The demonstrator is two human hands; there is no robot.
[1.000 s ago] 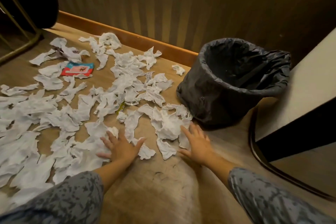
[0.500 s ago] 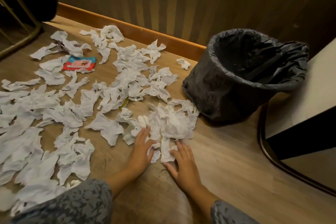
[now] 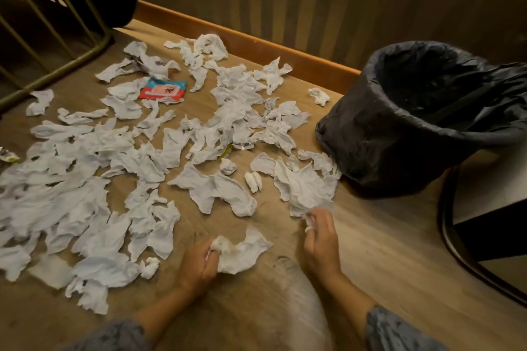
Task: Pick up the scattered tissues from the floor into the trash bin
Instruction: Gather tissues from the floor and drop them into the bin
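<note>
Several crumpled white tissues (image 3: 119,168) lie scattered over the wooden floor, mostly to the left and centre. The trash bin (image 3: 379,137), lined with a black bag, stands at the right near the wall, its mouth tilted toward me. My left hand (image 3: 196,265) grips one end of a white tissue (image 3: 242,251) low in the view. My right hand (image 3: 320,239) pinches the near corner of a larger tissue (image 3: 305,185) that lies just in front of the bin.
A red and blue wipes packet (image 3: 163,89) lies among the tissues at the back. A metal frame (image 3: 57,65) stands at the far left. A wooden skirting board (image 3: 256,45) runs along the striped wall. A dark-rimmed furniture base (image 3: 456,242) sits at the right.
Both hands pulled back toward me from the pile by the bin and curled. The left now holds a tissue, the right pinches the edge of another.
</note>
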